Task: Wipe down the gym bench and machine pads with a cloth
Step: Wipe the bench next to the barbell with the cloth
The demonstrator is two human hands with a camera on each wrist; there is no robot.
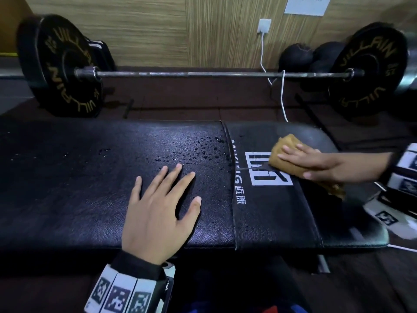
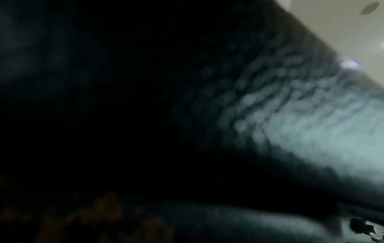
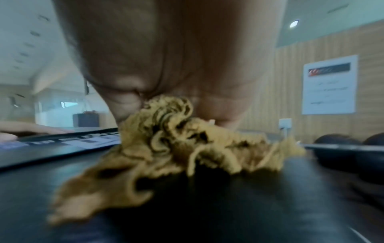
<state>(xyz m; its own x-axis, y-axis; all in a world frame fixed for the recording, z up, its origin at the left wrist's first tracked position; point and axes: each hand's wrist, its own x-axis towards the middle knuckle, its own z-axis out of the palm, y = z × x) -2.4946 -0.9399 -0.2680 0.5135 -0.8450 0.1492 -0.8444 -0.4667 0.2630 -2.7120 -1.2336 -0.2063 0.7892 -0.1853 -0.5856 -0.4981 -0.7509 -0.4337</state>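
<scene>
The cloth (image 1: pixel 291 161) lies bunched on the bench (image 1: pixel 90 177), flattened under the right hand (image 1: pixel 316 162), whose straight fingers press it down without curling round it; its crumpled folds (image 3: pixel 176 148) spill out from beneath the palm toward the wrist. Just under the fingertips sits the white logo (image 1: pixel 266 170) printed on the pad. Further from that hand, past the seam, water droplets (image 1: pixel 196 152) bead on the black vinyl. Beside the droplets the left hand (image 1: pixel 158 213) rests flat, fingers spread, gripping nothing; its wrist view is dark and blurred. Beyond the bench a barbell (image 1: pixel 203 74) with black plates lies on the floor, with a white cable (image 1: pixel 282 93) draped over its bar.
</scene>
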